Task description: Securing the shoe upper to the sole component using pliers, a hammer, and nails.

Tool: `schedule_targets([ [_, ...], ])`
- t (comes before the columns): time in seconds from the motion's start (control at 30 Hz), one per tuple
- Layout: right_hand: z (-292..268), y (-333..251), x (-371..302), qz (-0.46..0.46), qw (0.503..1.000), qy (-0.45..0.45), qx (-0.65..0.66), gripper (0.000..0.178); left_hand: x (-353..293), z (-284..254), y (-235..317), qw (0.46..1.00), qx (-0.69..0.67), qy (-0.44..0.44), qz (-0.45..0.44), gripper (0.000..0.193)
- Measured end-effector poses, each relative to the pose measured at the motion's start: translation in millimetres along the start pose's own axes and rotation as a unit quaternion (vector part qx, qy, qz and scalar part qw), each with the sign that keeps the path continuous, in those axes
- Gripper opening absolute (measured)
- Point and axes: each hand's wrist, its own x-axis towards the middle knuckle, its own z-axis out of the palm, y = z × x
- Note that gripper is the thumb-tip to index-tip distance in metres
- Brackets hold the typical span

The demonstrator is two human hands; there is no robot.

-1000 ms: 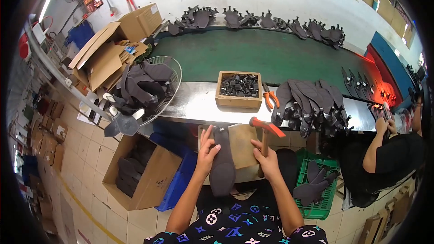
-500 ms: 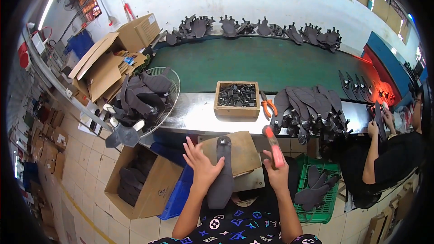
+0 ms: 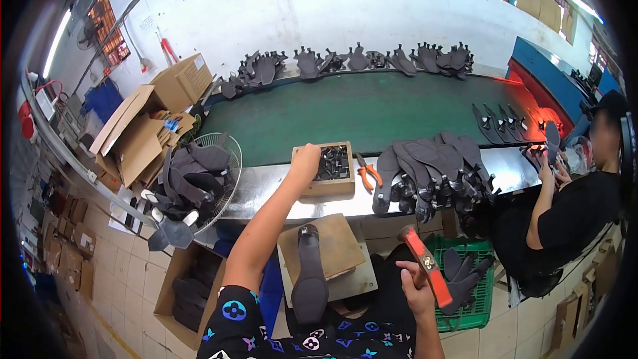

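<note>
Head view: the sole (image 3: 310, 279) looks charcoal, right hand (image 3: 417, 291) clasping a hammer (image 3: 426, 262), left hand (image 3: 306, 162) hiding its grip.

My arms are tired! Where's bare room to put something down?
The green belt has the biggest bare patch, between the dark soles along the wall and the metal ledge. A smaller one is on that ledge, between the wire basket and the left forearm. It's crowded around the wooden box, orange pliers and sole pile.

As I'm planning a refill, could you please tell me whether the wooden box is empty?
Not empty: small black parts show inside the wooden box, beside the left hand; how deep they go, I cannot tell.
</note>
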Motion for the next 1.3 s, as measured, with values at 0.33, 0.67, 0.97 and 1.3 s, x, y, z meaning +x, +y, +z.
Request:
schedule_targets([
  [0.33,-6,-34,19,-0.001,0.997,-0.075,-0.019,0.026,-97,-87,64,0.687,-0.683,0.015,-0.248,0.025],
  [0.67,70,-107,41,-0.008,0.958,-0.215,0.189,0.031,-234,-186,163,0.532,-0.816,0.055,-0.221,0.017],
  [0.97,79,-95,25,0.062,0.945,-0.244,0.209,0.020,-256,-193,147,0.783,-0.604,0.058,-0.138,0.031],
  [1.3,93,-69,23,0.106,0.905,-0.291,0.293,0.015,-265,-155,140,0.827,-0.529,0.181,-0.054,0.034],
])
